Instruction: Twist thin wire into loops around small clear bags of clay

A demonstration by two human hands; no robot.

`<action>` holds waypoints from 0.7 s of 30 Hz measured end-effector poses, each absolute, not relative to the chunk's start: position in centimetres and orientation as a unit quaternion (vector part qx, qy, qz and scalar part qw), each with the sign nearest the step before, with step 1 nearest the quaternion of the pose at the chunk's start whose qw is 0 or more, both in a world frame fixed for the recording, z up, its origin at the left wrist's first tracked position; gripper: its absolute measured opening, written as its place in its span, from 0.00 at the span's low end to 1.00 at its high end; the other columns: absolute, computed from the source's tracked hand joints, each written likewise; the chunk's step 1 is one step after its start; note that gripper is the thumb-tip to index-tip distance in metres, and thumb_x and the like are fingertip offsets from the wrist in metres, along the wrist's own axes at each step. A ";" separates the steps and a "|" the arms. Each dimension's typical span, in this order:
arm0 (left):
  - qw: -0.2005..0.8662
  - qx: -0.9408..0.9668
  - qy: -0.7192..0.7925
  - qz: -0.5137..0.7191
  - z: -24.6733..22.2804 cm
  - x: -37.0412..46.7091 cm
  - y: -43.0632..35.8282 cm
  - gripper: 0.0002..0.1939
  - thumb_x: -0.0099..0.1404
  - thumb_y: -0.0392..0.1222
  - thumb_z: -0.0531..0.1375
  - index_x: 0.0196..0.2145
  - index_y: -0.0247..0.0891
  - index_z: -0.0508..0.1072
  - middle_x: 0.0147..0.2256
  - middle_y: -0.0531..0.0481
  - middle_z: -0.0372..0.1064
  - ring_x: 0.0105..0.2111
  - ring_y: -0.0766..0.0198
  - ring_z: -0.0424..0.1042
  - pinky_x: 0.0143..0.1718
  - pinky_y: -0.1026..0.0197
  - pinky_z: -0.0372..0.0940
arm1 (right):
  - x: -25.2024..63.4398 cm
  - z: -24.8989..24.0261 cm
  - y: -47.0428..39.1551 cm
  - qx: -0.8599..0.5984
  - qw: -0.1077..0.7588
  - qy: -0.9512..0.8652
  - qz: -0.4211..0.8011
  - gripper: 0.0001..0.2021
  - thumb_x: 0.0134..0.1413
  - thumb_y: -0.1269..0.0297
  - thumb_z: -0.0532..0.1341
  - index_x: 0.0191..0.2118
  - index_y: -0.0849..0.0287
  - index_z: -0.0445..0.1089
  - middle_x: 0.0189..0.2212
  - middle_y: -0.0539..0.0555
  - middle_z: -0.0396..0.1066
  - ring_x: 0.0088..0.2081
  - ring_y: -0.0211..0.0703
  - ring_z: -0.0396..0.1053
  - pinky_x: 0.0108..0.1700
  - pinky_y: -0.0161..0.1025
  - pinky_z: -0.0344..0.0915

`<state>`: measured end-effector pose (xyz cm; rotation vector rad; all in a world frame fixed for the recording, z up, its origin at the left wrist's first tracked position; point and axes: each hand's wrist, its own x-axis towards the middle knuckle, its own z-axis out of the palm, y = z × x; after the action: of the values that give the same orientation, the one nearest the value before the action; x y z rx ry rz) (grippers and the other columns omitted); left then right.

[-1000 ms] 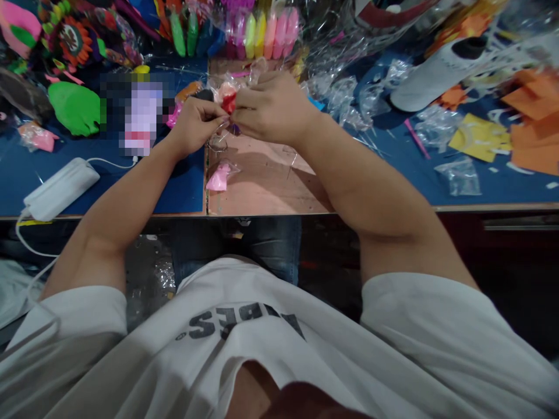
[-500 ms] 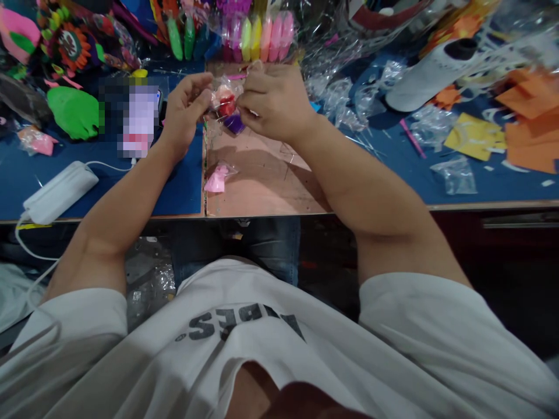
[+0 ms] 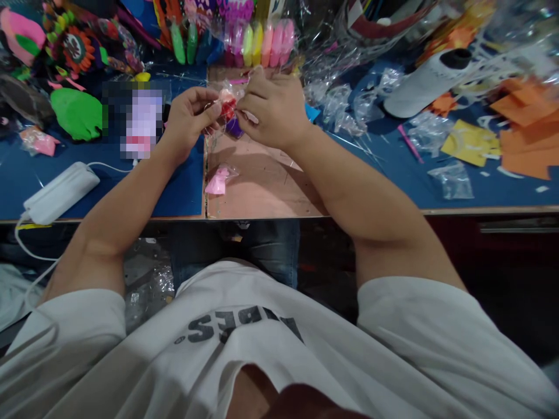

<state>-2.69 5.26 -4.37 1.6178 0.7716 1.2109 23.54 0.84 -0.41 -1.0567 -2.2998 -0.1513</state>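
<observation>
Over the light wooden board (image 3: pixel 262 169), a clear plastic bag with red and pale-pink lumps (image 3: pixel 227 106) is held up between my hands. My left hand (image 3: pixel 192 119) pinches its left side between thumb and fingers. My right hand (image 3: pixel 275 110) has its fingers curled and pressed together at the bag's right side. Just below the bag shows part of a purple piece (image 3: pixel 234 129), half covered by the hands. A small pink packet in clear wrap (image 3: pixel 218 180) lies on the board nearer to me.
At left are a phone (image 3: pixel 142 125), a white power bank (image 3: pixel 63 192) with a cable, and a green shape (image 3: pixel 78 113). Bright packets (image 3: pixel 262 43) stand at the back. At right lie a white bottle (image 3: pixel 425 84), crumpled clear bags (image 3: pixel 345 102), and orange sheets (image 3: pixel 524 145).
My left hand's fingers have shifted slightly right and closer around the bag. Both hands still hold it at nearly the same spot; the whole view has moved a little.
</observation>
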 end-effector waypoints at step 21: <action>0.431 0.722 0.258 0.475 -4.9 -2.5 6.4 0.39 0.43 0.74 0.89 0.47 0.62 0.81 0.39 0.62 0.86 0.36 0.58 0.75 0.39 0.43 0.75 | 20.8 0.1 -2.7 -0.415 0.421 -0.798 0.115 0.12 0.66 0.45 0.64 0.35 0.42 0.68 0.42 0.55 0.83 0.44 0.61 0.76 0.50 0.61 0.78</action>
<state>-2.54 6.37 -4.91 1.8011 0.6435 1.1842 20.77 -2.72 0.08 -1.0396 -1.9991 0.2888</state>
